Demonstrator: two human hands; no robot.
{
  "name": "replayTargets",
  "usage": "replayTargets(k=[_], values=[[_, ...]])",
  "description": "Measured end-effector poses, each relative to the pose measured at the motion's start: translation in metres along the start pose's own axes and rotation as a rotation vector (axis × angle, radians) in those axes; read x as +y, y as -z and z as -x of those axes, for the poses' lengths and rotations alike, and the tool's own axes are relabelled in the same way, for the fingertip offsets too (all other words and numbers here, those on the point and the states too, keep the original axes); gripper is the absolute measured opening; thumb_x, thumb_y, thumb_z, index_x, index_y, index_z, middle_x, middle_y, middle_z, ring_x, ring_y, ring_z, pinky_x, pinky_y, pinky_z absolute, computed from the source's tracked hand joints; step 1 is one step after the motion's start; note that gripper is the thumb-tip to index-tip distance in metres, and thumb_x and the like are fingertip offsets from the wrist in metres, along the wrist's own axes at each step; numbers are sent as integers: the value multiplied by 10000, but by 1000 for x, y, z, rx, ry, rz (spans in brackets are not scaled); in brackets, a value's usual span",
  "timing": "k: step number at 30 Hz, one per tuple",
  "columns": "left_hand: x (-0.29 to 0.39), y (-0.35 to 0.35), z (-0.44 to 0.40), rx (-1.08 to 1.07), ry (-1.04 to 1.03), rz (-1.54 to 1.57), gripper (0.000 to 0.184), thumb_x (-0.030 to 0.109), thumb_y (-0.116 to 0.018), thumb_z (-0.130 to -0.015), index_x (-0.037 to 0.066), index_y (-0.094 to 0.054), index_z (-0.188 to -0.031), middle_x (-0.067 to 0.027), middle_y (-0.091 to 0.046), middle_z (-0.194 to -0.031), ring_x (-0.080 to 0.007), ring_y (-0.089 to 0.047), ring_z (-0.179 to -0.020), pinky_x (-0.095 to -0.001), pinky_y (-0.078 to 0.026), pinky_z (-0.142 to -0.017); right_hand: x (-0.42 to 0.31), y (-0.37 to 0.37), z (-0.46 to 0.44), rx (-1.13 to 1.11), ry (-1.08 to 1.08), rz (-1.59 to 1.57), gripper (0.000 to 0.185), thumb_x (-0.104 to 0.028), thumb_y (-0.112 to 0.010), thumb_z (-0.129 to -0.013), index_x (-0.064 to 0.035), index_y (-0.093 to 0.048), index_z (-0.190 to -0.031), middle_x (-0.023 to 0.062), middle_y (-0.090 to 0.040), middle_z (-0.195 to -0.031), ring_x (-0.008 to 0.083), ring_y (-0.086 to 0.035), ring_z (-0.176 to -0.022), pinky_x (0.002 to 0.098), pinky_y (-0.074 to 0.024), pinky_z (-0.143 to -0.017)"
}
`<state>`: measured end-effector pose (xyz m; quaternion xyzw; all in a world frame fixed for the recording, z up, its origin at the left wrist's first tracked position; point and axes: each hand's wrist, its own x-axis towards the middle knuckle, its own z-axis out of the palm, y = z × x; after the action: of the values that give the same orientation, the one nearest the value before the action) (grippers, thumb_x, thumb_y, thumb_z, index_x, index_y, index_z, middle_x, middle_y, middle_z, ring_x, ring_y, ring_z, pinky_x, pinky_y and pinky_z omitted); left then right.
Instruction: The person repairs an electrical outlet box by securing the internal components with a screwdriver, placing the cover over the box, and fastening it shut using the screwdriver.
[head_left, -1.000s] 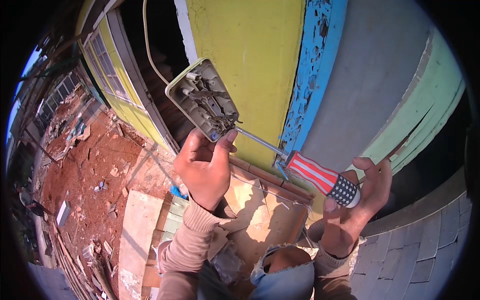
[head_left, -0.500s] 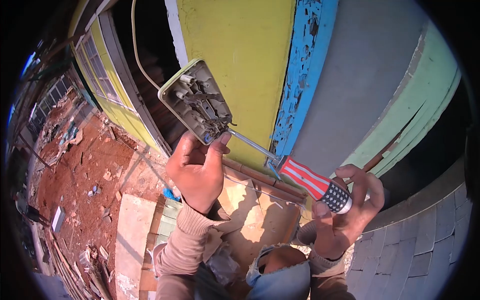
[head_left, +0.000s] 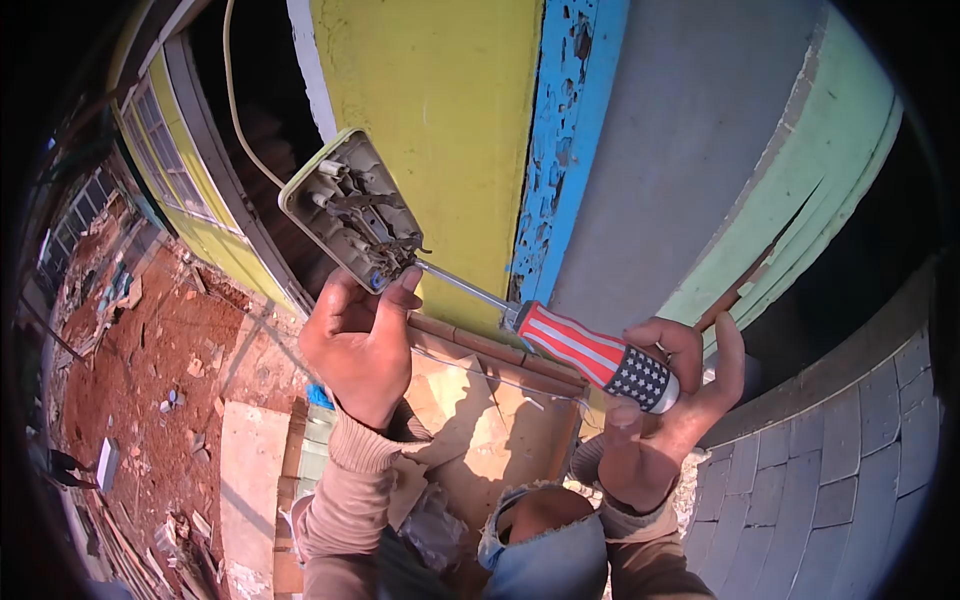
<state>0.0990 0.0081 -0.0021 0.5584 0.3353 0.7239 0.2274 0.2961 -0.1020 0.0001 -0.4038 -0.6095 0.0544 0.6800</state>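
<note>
The ground (head_left: 140, 350) is reddish dirt strewn with rubble, a white block (head_left: 107, 464) and long wood strips (head_left: 125, 550). Nearer is a pale board (head_left: 250, 455). A tan, shadowed surface (head_left: 440, 385) has crumpled clear plastic (head_left: 435, 527) at its near end and a blue scrap (head_left: 320, 396) by its left side.

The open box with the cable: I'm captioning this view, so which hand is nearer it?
Left. The left hand holds the box by its lower edge; the right hand is farther off, at the handle end of the screwdriver.
</note>
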Motion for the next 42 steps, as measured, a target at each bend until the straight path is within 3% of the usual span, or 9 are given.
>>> replayTargets(k=[7,10,16,19,23,26,29,35,42], values=[[3,0,-3,15,12,7,179,-67,-721,-853,-84,-653,-1018,-89,-702,-834,-113,-661,-712,-240,-529,-637,-8,0,2,26,-321,-42,952,-374,-703,-925,-33,-54,-1533,183,-570,-1108,180,-582,-867,293,-468,-793],[1,1,-5,32,29,44,176,-62,-725,-853,-81,-655,-1014,-88,-704,-836,-111,-660,-713,-242,-529,-641,5,-6,-4,31,83,-52,897,-140,-675,-922,-5,-27,-1527,204,-577,-1073,231,-627,-884,329,-508,-787],[-1,3,-2,5,11,-10,168,-64,-720,-854,-75,-658,-1010,-84,-704,-845,-112,-657,-710,-237,-525,-647,1,5,4,-90,-181,7,876,-131,-684,-914,-15,-70,-1528,210,-566,-1147,246,-622,-959,333,-518,-838],[3,6,-6,-3,20,9,173,-72,-714,-856,-80,-656,-1018,-95,-704,-864,-118,-658,-718,-241,-529,-650,-2,-8,-2,-15,52,-106,840,-121,-687,-916,-11,-111,-1516,212,-558,-1181,257,-625,-993,340,-517,-871],[-4,2,-2,-10,8,84,178,-70,-713,-857,-84,-655,-1024,-100,-704,-877,-119,-656,-723,-243,-531,-652,4,-3,2,28,116,213,742,-302,-671,-949,-44,-223,-1481,185,-550,-1167,197,-565,-989,311,-500,-822],[-4,2,-4,-2,14,60,181,-68,-708,-859,-86,-656,-1032,-97,-702,-871,-118,-654,-726,-244,-531,-652,6,-3,3,-8,-141,46,742,-299,-669,-951,-31,-221,-1478,183,-563,-1152,211,-580,-1005,313,-496,-878],[-4,5,-7,14,16,76,185,-67,-710,-857,-85,-657,-1033,-88,-699,-871,-116,-650,-724,-242,-526,-649,6,-12,-5,38,154,168,727,-313,-646,-967,-20,-218,-1477,167,-585,-1094,202,-587,-937,292,-482,-857],[-5,2,-5,24,20,67,159,-58,-716,-852,-82,-664,-1000,-63,-690,-829,-99,-634,-707,-227,-507,-647,8,-4,2,-22,-121,64,787,-328,-678,-947,-26,-206,-1501,172,-571,-1134,200,-574,-949,285,-469,-851],[-8,6,-4,-2,26,13,164,-49,-712,-862,-69,-672,-1020,-50,-684,-824,-84,-616,-698,-228,-493,-628,12,-10,2,62,6,185,689,-380,-635,-966,-2,-313,-1444,125,-588,-1003,149,-556,-853,273,-446,-786]])
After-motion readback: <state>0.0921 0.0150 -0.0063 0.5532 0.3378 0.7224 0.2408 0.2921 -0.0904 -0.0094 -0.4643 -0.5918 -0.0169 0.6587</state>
